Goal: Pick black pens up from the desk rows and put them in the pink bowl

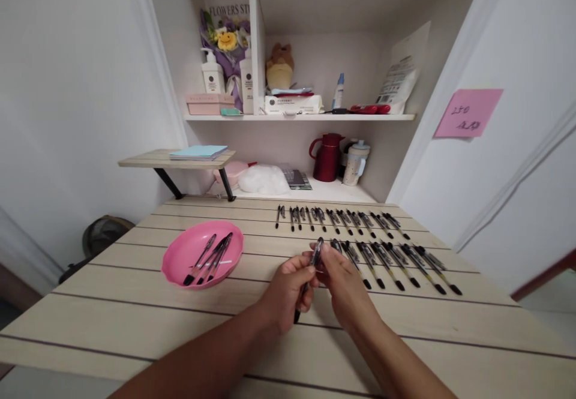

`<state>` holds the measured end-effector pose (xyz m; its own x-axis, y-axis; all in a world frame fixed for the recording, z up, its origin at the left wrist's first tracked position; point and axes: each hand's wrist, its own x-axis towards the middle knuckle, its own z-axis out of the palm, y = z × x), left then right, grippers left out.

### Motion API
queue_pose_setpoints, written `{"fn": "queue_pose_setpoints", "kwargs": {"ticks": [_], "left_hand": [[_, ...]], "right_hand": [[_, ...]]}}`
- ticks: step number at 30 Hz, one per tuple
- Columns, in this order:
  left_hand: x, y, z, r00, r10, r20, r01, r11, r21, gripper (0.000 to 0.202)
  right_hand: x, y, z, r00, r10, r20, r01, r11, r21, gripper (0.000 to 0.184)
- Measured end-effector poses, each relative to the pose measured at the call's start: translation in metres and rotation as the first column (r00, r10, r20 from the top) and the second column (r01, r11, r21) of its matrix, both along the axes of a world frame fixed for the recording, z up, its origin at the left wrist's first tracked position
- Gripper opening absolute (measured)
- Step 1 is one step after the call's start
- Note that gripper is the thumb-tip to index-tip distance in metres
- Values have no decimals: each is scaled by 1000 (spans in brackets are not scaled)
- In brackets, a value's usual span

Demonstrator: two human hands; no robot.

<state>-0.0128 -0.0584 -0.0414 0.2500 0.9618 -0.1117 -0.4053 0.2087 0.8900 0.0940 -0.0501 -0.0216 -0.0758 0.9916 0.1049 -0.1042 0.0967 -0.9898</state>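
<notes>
My left hand and my right hand meet over the middle of the wooden table, both closed on one black pen. The pen stands tilted, its clear cap end up between my right fingers and its tip pointing down below my left fingers. Just beyond my hands lie two rows of similar pens: a near row and a far row. A pink bowl to the left holds several more pens.
Behind the table is a white shelf unit with bottles, a plush toy, a red jug and a cup. A small raised wooden stand carries a blue pad. A pink note sticks to the right wall.
</notes>
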Motion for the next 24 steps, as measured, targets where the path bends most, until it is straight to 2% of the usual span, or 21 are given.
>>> {"fn": "queue_pose_setpoints", "kwargs": {"ticks": [4, 6, 8, 11, 15, 20, 24], "left_hand": [[12, 9, -17, 993, 108, -53, -108, 994, 4, 29], [13, 9, -24, 992, 113, -61, -113, 994, 1, 32], [12, 5, -27, 992, 111, -62, -111, 994, -2, 35], [9, 0, -26, 991, 119, -67, -121, 993, -14, 37], [9, -1, -25, 989, 127, -73, -128, 992, -13, 38], [8, 5, -28, 992, 86, -88, -83, 996, 40, 25], [6, 6, -29, 997, 23, -76, -24, 1000, -6, 30]], "right_hand": [[-24, 17, -19, 979, -92, -182, 48, 971, -233, 35], [-30, 18, -31, 959, -119, -258, 42, 957, -287, 34], [-31, 18, -39, 928, -129, -349, 26, 958, -284, 32], [-28, 19, -40, 890, -127, -439, 1, 961, -276, 31], [-23, 23, -36, 898, -119, -424, 4, 965, -262, 34], [-15, 28, -31, 922, -48, -384, -54, 967, -250, 36], [-2, 39, -28, 926, -155, -343, 100, 980, -174, 39]]}}
